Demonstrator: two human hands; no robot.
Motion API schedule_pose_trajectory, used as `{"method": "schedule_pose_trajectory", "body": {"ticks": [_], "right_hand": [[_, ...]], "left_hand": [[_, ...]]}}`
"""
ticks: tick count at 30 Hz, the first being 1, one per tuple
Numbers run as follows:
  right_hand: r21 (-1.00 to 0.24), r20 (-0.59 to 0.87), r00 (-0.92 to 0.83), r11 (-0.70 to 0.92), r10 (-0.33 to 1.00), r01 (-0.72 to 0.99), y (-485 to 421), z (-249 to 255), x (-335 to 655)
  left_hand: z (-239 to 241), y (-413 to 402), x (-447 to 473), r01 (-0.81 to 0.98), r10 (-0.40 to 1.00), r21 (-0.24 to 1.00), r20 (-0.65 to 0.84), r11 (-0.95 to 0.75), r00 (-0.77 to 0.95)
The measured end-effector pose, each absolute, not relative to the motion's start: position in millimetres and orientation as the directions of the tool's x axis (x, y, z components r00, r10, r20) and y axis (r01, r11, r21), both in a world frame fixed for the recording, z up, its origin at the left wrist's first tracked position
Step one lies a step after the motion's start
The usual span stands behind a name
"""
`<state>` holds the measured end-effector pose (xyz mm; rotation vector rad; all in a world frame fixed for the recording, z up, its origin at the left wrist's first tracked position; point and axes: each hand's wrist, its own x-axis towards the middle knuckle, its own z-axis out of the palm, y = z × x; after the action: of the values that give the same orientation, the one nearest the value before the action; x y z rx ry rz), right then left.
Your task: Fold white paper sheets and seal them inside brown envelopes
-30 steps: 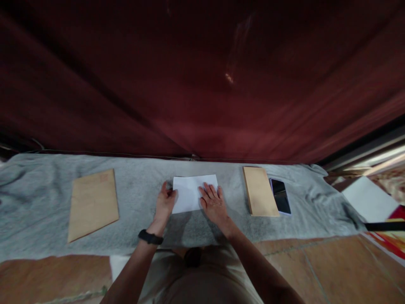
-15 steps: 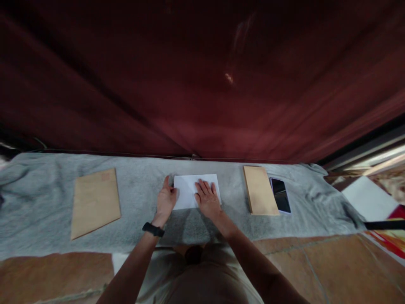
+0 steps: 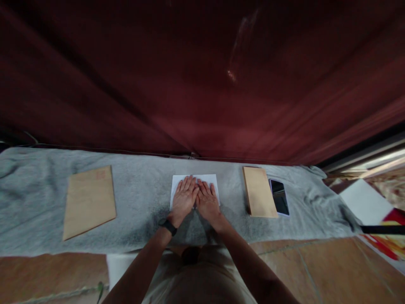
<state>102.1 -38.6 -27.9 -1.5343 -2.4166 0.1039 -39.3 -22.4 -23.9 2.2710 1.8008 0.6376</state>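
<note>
A white sheet of paper (image 3: pixel 207 178) lies flat on the grey cloth (image 3: pixel 139 198), in front of my body. Both palms rest on it, side by side and touching near the thumbs. My left hand (image 3: pixel 184 196), with a dark band at the wrist, lies flat with its fingers stretched out over the paper's left half. Over the right half, my right hand (image 3: pixel 207 200) is flat too, fingers extended. The hands cover much of the sheet. Whether it is folded or has layers beneath I cannot tell.
A brown envelope (image 3: pixel 90 202) lies on the left. Toward the right are a stack of brown envelopes (image 3: pixel 260 192) and a phone (image 3: pixel 279 197). A dark red panel (image 3: pixel 202 93) rises behind the cloth. White paper (image 3: pixel 367 202) sits at far right, above tiled floor (image 3: pixel 341 266).
My left hand has moved right from the paper's left edge, opening from its grip there to lie flat beside my right hand. The right hand stays nearly in place.
</note>
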Motion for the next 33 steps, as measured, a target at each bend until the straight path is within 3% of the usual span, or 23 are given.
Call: {"method": "schedule_pose_trajectory", "body": {"ticks": [10, 18, 25, 29, 33], "right_hand": [[-0.225, 0.26, -0.189, 0.25, 0.947, 0.942, -47, -30, 122], [-0.279, 0.18, -0.243, 0.286, 0.953, 0.917, -19, -20, 105], [-0.227, 0.209, -0.263, 0.308, 0.942, 0.924, -16, -27, 106], [-0.219, 0.233, -0.218, 0.27, 0.948, 0.938, -22, -30, 116], [-0.225, 0.263, -0.161, 0.223, 0.951, 0.948, -30, -34, 125]], "left_hand": [[-25, -28, -43, 0.907, 0.958, 0.332, 0.206, -0.258, 0.198], [-21, -27, -44, 0.907, 0.956, 0.319, 0.188, -0.275, 0.224], [-16, -34, -50, 0.884, 0.942, 0.333, 0.187, -0.327, 0.278], [-16, -43, -64, 0.894, 0.964, 0.373, 0.192, -0.247, 0.186], [-17, -52, -80, 0.905, 0.98, 0.42, 0.196, -0.069, -0.016]]}}
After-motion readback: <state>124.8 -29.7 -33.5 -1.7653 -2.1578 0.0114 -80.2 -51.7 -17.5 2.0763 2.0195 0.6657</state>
